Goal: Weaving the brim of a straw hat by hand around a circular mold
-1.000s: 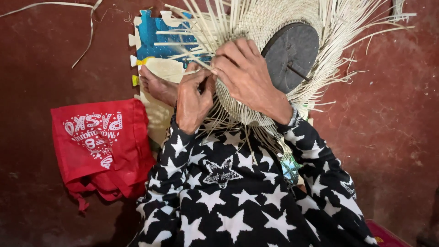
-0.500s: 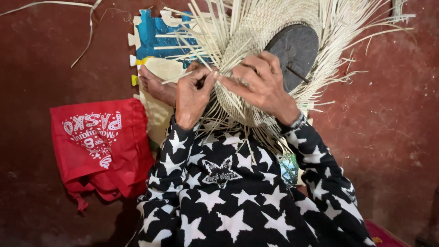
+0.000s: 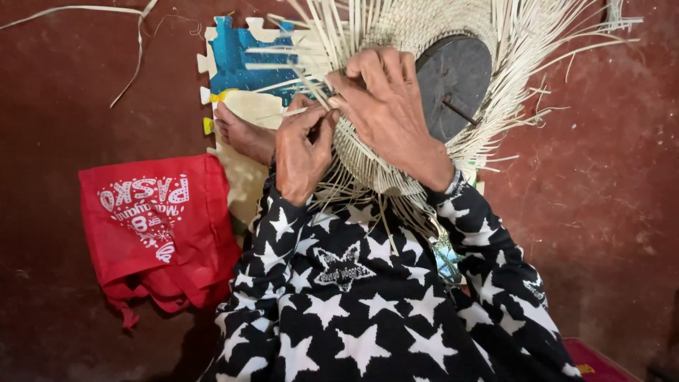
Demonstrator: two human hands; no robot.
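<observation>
Head view, and both hands are deep in the weave. The left hand is curled nearly closed, thumb and fingertips pinching a thin pale straw strand right at the rim of the half-woven pale straw hat. The right hand lies over the woven band, fingers bent and pressed together, their tips nipping the strands where they meet the left hand's, at about ten o'clock from the hat's middle.

The hat sits at the centre top of the view, over the person's lap, wrapped round a dark round wooden block that shows at two o'clock of the right hand. Its weave is tight and pale, and loose unwoven straws fan out from twelve through three o'clock, more trailing down toward six.

At nine o'clock of the hands a bare foot rests on a blue and cream foam puzzle mat. Down at eight o'clock lies a red cloth bag with white print on the dark red floor.
</observation>
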